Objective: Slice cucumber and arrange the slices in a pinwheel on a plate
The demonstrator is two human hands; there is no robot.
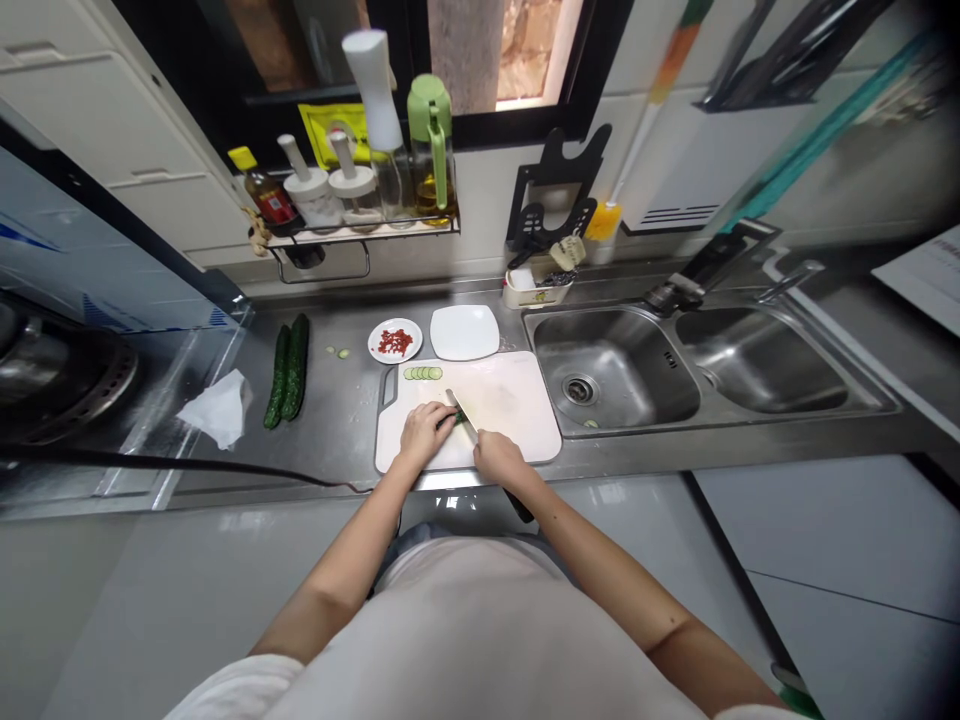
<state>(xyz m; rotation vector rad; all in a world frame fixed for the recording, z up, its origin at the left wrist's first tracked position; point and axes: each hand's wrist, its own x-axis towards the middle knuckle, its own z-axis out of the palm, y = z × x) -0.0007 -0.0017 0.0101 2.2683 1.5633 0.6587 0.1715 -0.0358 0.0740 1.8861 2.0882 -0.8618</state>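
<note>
My left hand (424, 432) is closed over a piece of cucumber (460, 416) on the white cutting board (517, 400). Most of that piece is hidden under the fingers. In my right hand (498, 457) is a kitchen knife (463, 408), its blade slanting up and left against the cucumber's right end. The knife's dark handle shows below my wrist. A row of overlapping cucumber slices (423, 373) lies near the board's upper left corner. Behind the board stand a plate of chopped red pieces (395, 341) and a white square plate (465, 333).
Two whole cucumbers (286, 372) and a crumpled white tissue (217, 408) lie left of the board. A double sink (622, 365) adjoins it on the right. Above the counter, a rack (360, 235) holds bottles and jars. A dark cable (225, 464) runs along the front edge.
</note>
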